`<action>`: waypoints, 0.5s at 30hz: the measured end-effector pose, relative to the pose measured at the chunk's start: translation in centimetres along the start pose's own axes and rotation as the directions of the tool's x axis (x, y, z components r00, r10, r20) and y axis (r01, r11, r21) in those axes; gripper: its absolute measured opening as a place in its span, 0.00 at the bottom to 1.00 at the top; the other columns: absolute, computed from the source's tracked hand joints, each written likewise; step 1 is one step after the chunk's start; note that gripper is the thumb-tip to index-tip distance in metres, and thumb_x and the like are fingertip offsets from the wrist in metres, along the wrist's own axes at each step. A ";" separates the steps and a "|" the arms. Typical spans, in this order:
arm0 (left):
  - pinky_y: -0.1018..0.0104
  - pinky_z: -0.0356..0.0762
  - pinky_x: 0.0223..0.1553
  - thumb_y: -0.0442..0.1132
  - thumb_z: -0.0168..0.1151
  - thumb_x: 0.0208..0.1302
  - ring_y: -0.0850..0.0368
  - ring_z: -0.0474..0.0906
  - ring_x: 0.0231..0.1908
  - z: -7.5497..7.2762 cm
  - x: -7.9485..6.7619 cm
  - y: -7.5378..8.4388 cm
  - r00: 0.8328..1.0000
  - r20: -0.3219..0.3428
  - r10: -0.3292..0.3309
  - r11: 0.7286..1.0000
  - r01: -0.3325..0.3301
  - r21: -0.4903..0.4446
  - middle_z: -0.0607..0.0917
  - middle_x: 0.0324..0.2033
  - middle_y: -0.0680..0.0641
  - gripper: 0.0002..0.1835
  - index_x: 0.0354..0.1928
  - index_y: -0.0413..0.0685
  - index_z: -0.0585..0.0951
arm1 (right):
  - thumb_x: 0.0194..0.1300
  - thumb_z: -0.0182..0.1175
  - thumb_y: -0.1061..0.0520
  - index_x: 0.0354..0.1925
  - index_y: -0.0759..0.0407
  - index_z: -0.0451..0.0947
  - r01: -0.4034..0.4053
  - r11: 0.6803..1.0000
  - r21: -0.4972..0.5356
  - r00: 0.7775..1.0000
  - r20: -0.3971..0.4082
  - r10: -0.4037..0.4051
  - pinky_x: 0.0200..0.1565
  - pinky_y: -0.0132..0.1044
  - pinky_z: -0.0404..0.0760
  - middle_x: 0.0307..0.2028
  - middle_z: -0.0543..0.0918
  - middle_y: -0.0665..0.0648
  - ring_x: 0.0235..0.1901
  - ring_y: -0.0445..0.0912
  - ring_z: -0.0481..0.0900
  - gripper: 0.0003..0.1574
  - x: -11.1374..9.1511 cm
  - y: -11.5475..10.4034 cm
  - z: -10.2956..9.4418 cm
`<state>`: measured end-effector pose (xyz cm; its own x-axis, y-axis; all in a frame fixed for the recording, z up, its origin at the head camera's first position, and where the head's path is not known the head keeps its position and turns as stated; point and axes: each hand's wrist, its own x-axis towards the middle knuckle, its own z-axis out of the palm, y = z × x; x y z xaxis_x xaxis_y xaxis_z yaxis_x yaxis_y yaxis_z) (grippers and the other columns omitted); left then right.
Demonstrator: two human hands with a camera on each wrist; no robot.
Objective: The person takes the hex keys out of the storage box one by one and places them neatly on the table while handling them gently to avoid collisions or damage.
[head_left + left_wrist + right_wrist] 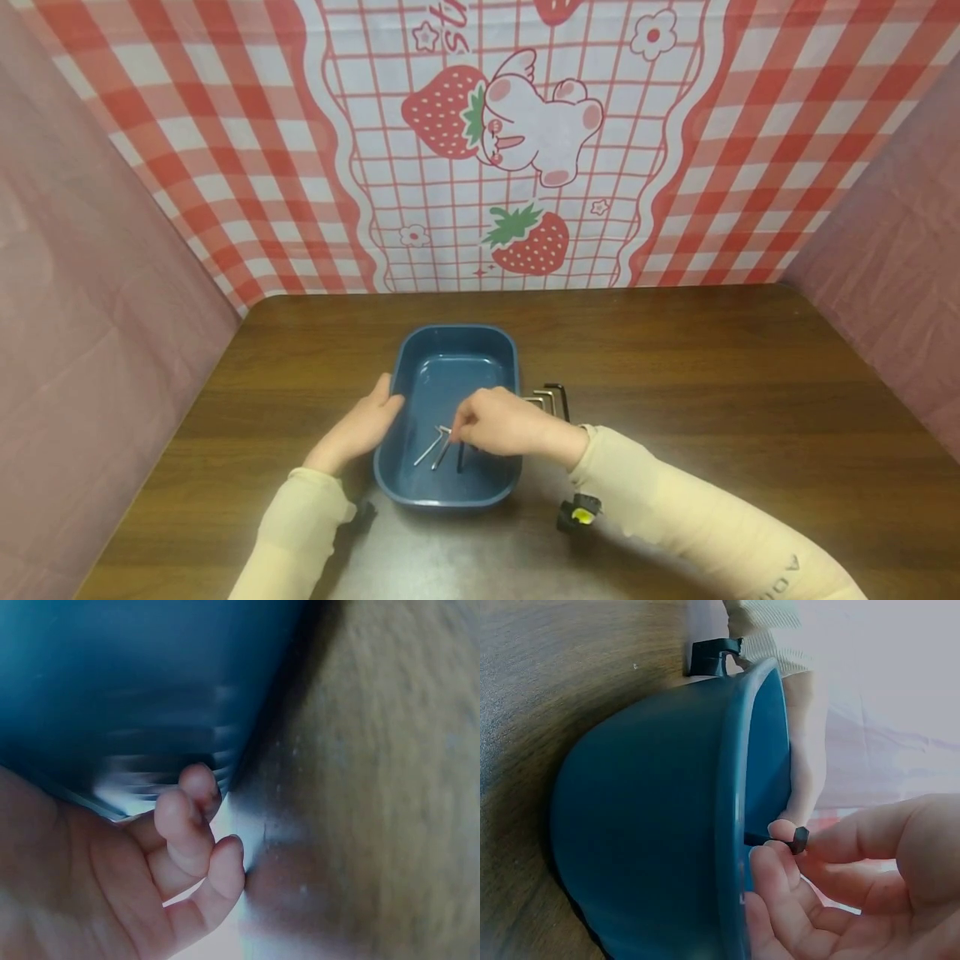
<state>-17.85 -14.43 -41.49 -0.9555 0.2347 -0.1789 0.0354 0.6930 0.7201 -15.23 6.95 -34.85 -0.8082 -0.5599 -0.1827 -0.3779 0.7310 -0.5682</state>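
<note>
My right hand (498,421) is over the near half of a blue plastic basin (453,335), pinching a black hex key (799,840) by its bent end between thumb and fingers. The key's long arm points down inside the basin. Two silver hex keys (428,447) lie on the basin floor just left of that hand. My left hand (358,429) rests against the basin's left side, its thumb at the rim. In the left wrist view its loosely bent fingers (184,832) lie along the outer wall.
More hex keys (557,402), brass-coloured and black, lie on the wooden table (690,375) right of the basin, partly hidden behind my right hand. A red-and-white strawberry cloth (285,167) hangs at the table's back edge, with pink cloth (97,250) at both sides.
</note>
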 end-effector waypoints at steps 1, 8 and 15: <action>0.46 0.69 0.51 0.44 0.33 0.70 0.42 0.73 0.50 0.0 0.0 0.0 1.000 0.000 0.000 1.000 0.000 0.000 0.73 0.51 0.32 0.20 0.57 0.40 0.58 | 0.57 0.55 0.61 0.29 0.56 0.83 -0.006 1.000 0.012 1.000 0.004 0.006 0.23 0.30 0.72 0.21 0.79 0.47 0.19 0.37 0.73 0.08 0.0 0.0 -0.1; 0.46 0.70 0.50 0.44 0.33 0.70 0.43 0.74 0.49 0.0 0.0 0.0 1.000 0.003 -0.005 1.000 0.005 -0.001 0.74 0.50 0.33 0.20 0.57 0.41 0.58 | 0.47 0.55 0.69 0.29 0.58 0.82 0.021 0.999 0.029 1.000 0.009 -0.021 0.22 0.29 0.70 0.21 0.79 0.47 0.20 0.37 0.72 0.12 -0.1 0.2 -0.1; 0.46 0.70 0.50 0.44 0.33 0.70 0.43 0.74 0.49 0.0 0.0 -0.1 1.000 0.005 -0.009 1.000 0.009 -0.001 0.73 0.50 0.33 0.20 0.57 0.41 0.58 | 0.48 0.61 0.65 0.26 0.55 0.80 0.046 0.999 0.015 0.999 -0.004 -0.046 0.24 0.28 0.72 0.19 0.78 0.46 0.20 0.36 0.72 0.06 -0.1 0.4 0.0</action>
<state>-17.89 -14.44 -41.55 -0.9542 0.2320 -0.1888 0.0267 0.6947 0.7188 -15.30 7.27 -35.10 -0.7918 -0.5913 -0.1529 -0.4082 0.6985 -0.5877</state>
